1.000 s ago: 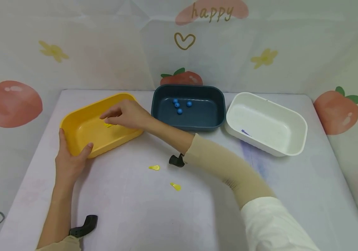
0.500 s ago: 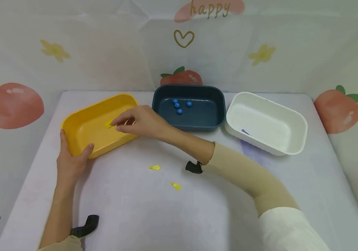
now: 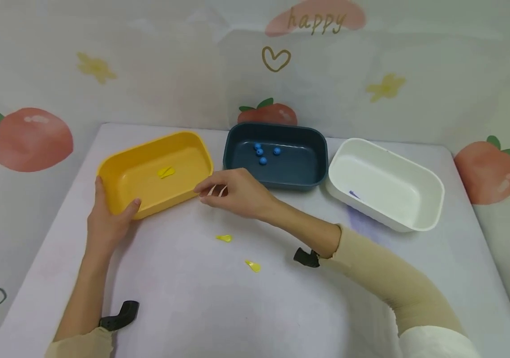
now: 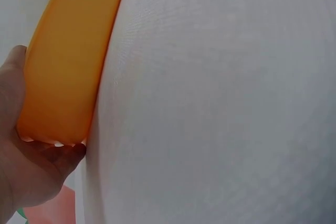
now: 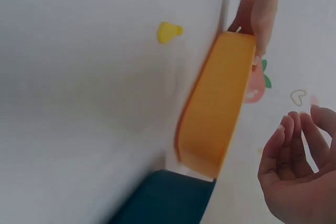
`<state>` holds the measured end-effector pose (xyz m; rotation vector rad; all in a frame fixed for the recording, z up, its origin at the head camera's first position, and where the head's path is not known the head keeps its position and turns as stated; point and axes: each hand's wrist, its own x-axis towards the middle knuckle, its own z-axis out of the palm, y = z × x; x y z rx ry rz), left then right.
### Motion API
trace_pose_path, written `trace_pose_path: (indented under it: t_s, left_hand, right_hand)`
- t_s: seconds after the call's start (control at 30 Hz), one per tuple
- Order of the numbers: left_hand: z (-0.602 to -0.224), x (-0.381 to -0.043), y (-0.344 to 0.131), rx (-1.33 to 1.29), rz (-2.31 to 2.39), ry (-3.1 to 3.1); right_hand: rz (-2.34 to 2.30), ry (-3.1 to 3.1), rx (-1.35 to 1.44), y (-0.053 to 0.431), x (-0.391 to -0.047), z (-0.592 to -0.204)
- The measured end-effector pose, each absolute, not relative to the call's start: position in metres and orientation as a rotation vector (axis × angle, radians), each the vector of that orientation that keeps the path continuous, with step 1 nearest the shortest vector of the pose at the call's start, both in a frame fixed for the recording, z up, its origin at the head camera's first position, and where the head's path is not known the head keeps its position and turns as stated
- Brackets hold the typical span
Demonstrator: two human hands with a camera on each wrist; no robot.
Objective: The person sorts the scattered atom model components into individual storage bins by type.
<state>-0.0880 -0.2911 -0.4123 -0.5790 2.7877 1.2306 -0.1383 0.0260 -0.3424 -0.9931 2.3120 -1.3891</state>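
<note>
My left hand [image 3: 107, 221] grips the near-left end of a yellow plastic tray [image 3: 147, 208], thumb by the rim and fingers around the end. The left wrist view shows the same hold, with the tray's side wall [image 4: 71, 66] beside the palm. Small bright-yellow pieces [image 3: 166, 172] lie on the tray's floor, close together. Off the tray's right front corner hovers my right hand [image 3: 243, 193], fingers loosely bent and apart from the thumb, holding nothing. Two drop-shaped yellow pieces, one nearer the tray [image 3: 224, 238] and one nearer the front [image 3: 253, 266], lie on the table.
A dark blue tray [image 3: 277, 185] with several blue beads [image 3: 262, 161] stands at the back middle. To its right is a white tray [image 3: 389, 219] bearing a small purple mark or piece [image 3: 354, 194]. A patterned cloth backdrop [image 3: 170, 74] rises behind the table.
My right hand has drawn back from inside the yellow tray, moving right and toward me, uncovering the yellow pieces. My left hand keeps its hold. The head view has shifted slightly.
</note>
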Motion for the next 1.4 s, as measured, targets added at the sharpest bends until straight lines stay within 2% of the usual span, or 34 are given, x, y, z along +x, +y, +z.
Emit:
trace_pose_path:
  t_s: [0.57,1.13,1.4]
  left_hand:
    - [-0.411,-0.078,-0.299,-0.642,1.275,2.766]
    - [-0.411,-0.083,-0.293,-0.609,1.264,2.770]
    - [-0.410,-0.088,-0.289,-0.615,1.268,2.759]
  right_hand:
    - [-1.297,2.270,-0.924,0.041,-0.113,-0.395]
    - [-1.169,2.399,-0.765,0.045,-0.099,-0.414]
    - [-1.136,2.417,-0.783,0.046,-0.097,-0.422]
